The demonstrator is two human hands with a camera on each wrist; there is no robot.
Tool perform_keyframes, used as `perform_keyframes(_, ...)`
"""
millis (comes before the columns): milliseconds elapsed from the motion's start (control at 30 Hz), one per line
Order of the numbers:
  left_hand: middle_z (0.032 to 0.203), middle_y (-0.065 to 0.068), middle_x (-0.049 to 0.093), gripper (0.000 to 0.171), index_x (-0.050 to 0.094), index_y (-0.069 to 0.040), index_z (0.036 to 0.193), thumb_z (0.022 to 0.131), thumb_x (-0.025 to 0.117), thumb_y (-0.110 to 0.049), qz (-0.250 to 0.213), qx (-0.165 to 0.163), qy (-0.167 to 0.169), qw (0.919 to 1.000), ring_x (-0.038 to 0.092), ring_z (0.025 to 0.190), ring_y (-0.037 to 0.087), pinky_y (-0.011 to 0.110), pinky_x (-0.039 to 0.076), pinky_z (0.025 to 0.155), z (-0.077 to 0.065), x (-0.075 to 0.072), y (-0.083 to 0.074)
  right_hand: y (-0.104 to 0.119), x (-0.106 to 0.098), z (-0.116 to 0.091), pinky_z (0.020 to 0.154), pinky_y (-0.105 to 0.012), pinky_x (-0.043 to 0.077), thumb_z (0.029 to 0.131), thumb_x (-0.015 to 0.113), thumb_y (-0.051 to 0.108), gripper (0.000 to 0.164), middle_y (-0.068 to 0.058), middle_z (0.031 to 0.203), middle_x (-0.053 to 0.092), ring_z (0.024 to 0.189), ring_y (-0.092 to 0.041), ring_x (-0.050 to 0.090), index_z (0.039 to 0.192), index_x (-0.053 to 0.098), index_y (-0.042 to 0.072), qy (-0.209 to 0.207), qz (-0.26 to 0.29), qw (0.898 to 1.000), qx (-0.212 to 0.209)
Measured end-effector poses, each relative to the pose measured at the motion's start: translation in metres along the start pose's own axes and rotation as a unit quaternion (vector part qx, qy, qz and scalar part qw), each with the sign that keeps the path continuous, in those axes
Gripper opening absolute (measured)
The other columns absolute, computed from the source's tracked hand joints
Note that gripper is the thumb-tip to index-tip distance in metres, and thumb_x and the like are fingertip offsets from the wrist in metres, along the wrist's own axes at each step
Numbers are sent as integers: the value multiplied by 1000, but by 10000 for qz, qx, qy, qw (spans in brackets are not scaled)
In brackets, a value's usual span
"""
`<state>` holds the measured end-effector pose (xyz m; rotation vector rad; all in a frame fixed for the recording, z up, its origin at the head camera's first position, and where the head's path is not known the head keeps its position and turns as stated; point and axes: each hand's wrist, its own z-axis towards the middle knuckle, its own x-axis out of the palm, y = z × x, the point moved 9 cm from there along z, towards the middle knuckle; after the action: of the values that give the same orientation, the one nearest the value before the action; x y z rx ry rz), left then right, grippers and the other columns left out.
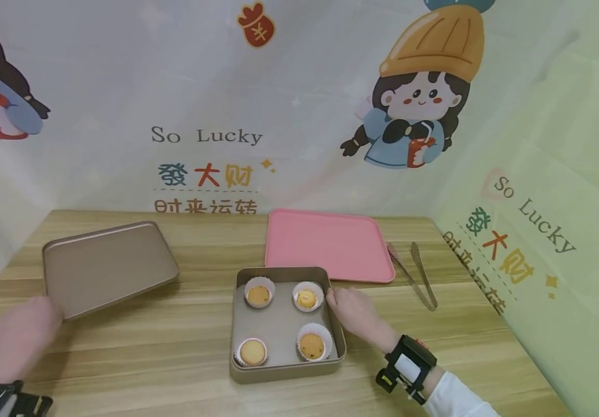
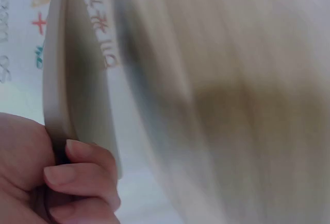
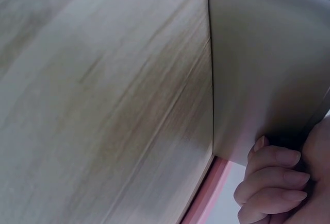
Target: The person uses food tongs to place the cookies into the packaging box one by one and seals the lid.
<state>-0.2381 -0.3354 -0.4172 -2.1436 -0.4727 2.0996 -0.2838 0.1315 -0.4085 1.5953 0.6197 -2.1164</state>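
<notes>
My left hand [image 1: 23,333] grips the near left corner of a shallow brown baking tray [image 1: 109,269]; in the left wrist view its fingers [image 2: 85,180] curl round the tray's edge. The tray is tilted and held above the table's left side. In the middle stands a deeper brown baking tin [image 1: 281,324] with several small cakes in white paper cups, such as the front right cupcake [image 1: 311,346]. My right hand [image 1: 357,315] holds the tin's right wall near its back corner, with curled fingers [image 3: 273,180]; its thumb is hidden in the right wrist view.
Behind the tin lies a pink tray [image 1: 325,243] on the wooden table [image 1: 148,359]. Metal tongs [image 1: 419,278] lie to its right, spread apart. A printed cloth [image 1: 305,104] hangs behind the table and along its right side.
</notes>
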Motion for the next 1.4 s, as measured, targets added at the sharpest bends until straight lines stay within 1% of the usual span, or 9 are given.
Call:
perform_keyframes(167,57,8,39,27,40,-2,63,89,34,0,-318,739,-970,9920,41,52,24,38,36,40,-4,-24,-64,1,0,-1,42,-34,40,93,51,5,14,-3,61,45,51,-23,52,79,49,6,50,-192,9998,-72)
perform_keyframes(333,55,5,35,29,38,-3,60,87,40,5,-212,1554,-1714,9726,36,47,19,34,33,36,-9,-30,-134,2,-2,-1,41,-34,40,94,49,5,16,-3,61,45,51,-22,52,78,50,6,15,-174,9998,-60)
perform_keyframes(533,56,6,41,24,43,-1,61,82,46,9,212,2171,-1964,9559,43,47,20,38,40,37,-10,-17,-205,1,-4,-1,42,-35,41,94,49,4,15,-5,63,47,52,-24,52,79,50,5,-2,-164,9999,-36)
perform_keyframes(633,56,7,43,23,44,-2,61,82,47,9,160,2286,-1909,9545,46,46,21,40,42,38,-10,-7,-227,-8,0,0,45,-36,43,97,46,10,25,-4,61,48,55,-25,56,72,49,8,118,502,9973,523)
perform_keyframes(767,57,8,43,24,44,-2,62,83,47,7,-109,2301,-1766,9570,46,47,23,40,43,40,-8,3,-245,-21,7,0,52,-39,46,100,40,19,36,-4,58,48,61,-25,60,64,44,13,174,1392,9808,1353)
perform_keyframes(933,57,12,47,25,47,0,63,88,45,3,-512,2105,-1627,9626,53,49,30,44,46,42,-6,7,-254,-25,8,-1,57,-42,48,99,40,19,33,-5,59,45,61,-23,57,68,46,12,212,1608,9774,1357)
perform_keyframes(1000,57,13,49,27,48,0,64,90,43,1,-639,1951,-1483,9674,55,50,33,45,46,43,-4,9,-254,-29,5,-2,64,-43,50,100,39,19,31,-5,64,51,67,-23,59,78,57,8,252,1891,9717,1391)
perform_keyframes(1300,60,16,53,30,51,0,66,93,38,-5,-800,1559,-967,9798,59,56,37,46,48,46,0,14,-252,-67,-17,23,56,-28,37,104,30,32,49,-11,60,52,52,-15,43,80,62,4,20,3761,9001,2201)
perform_keyframes(1400,58,15,51,30,50,0,66,93,40,-4,-722,1553,-974,9804,58,54,36,44,47,43,-1,16,-254,-68,-14,34,54,-27,35,102,31,39,49,-8,56,48,49,-12,41,83,62,6,205,4050,8859,2250)
